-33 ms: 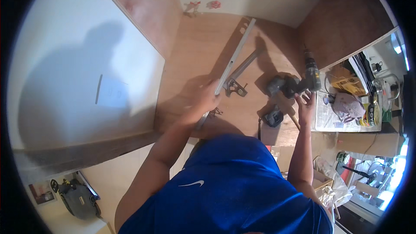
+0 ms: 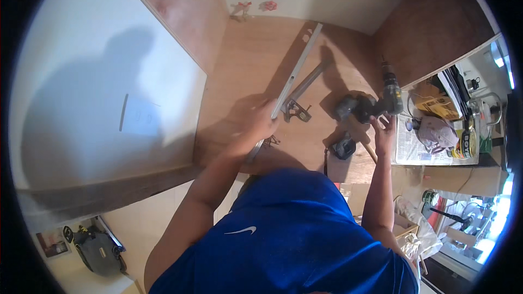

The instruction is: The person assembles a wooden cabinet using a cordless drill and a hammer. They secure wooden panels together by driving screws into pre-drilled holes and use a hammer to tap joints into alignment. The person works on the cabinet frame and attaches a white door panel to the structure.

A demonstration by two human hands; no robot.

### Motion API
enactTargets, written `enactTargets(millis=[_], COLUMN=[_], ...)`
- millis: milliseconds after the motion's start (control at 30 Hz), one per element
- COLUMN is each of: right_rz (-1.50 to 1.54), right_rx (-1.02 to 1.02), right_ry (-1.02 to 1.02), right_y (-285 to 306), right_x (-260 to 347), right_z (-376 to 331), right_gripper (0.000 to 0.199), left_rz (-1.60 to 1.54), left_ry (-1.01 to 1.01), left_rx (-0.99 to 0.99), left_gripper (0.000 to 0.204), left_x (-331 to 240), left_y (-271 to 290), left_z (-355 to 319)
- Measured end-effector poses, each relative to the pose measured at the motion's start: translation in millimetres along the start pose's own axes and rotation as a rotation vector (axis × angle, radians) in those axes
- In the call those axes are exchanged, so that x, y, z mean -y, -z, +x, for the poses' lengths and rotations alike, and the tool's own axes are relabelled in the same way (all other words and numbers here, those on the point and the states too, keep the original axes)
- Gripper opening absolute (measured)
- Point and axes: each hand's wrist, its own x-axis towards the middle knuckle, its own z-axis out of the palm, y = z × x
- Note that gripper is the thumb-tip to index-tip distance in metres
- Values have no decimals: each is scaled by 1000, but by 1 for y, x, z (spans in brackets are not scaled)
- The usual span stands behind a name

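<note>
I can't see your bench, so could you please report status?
Left hand gripping long metal level. Right hand open at cordless drill. Combination square lies beside the level.

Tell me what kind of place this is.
Probably a home under fit-out or a carpentry site: a cordless drill by the right hand, a long metal level under the left hand, on a bare wooden panel.

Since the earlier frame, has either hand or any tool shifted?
Nothing visibly changed. The left hand rests on the long metal level as before, and the right hand stays at the cordless drill on the wooden panel.
</note>
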Motion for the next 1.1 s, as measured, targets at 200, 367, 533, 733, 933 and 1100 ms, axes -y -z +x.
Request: enactTargets(millis=[200,367,533,733,933,1100], right_rz=[138,191,14,-680,-1071,-1102], right_rx=[69,55,109,393,667,1079], right_ry=[-62,21,157,612,1058,837], right_y=[-19,-39,-30,-116,-279,-351], right_x=[16,0,47,231,246,284], right_z=[36,55,44,-23,-87,-112], right_gripper=[50,44,18,68,56,36], left_rz=[-84,-194,-209,-706,-1640,-1780], left_ry=[127,277,321,55,441,543], left_rx=[45,-58,-132,-223,-586,-698], left_gripper=[65,64,60,68,55,40], left_x=[6,12,6,-44,-16,76], left_y=[0,51,96,96,83,81], left_z=[6,-25,-64,-66,-41,-70])
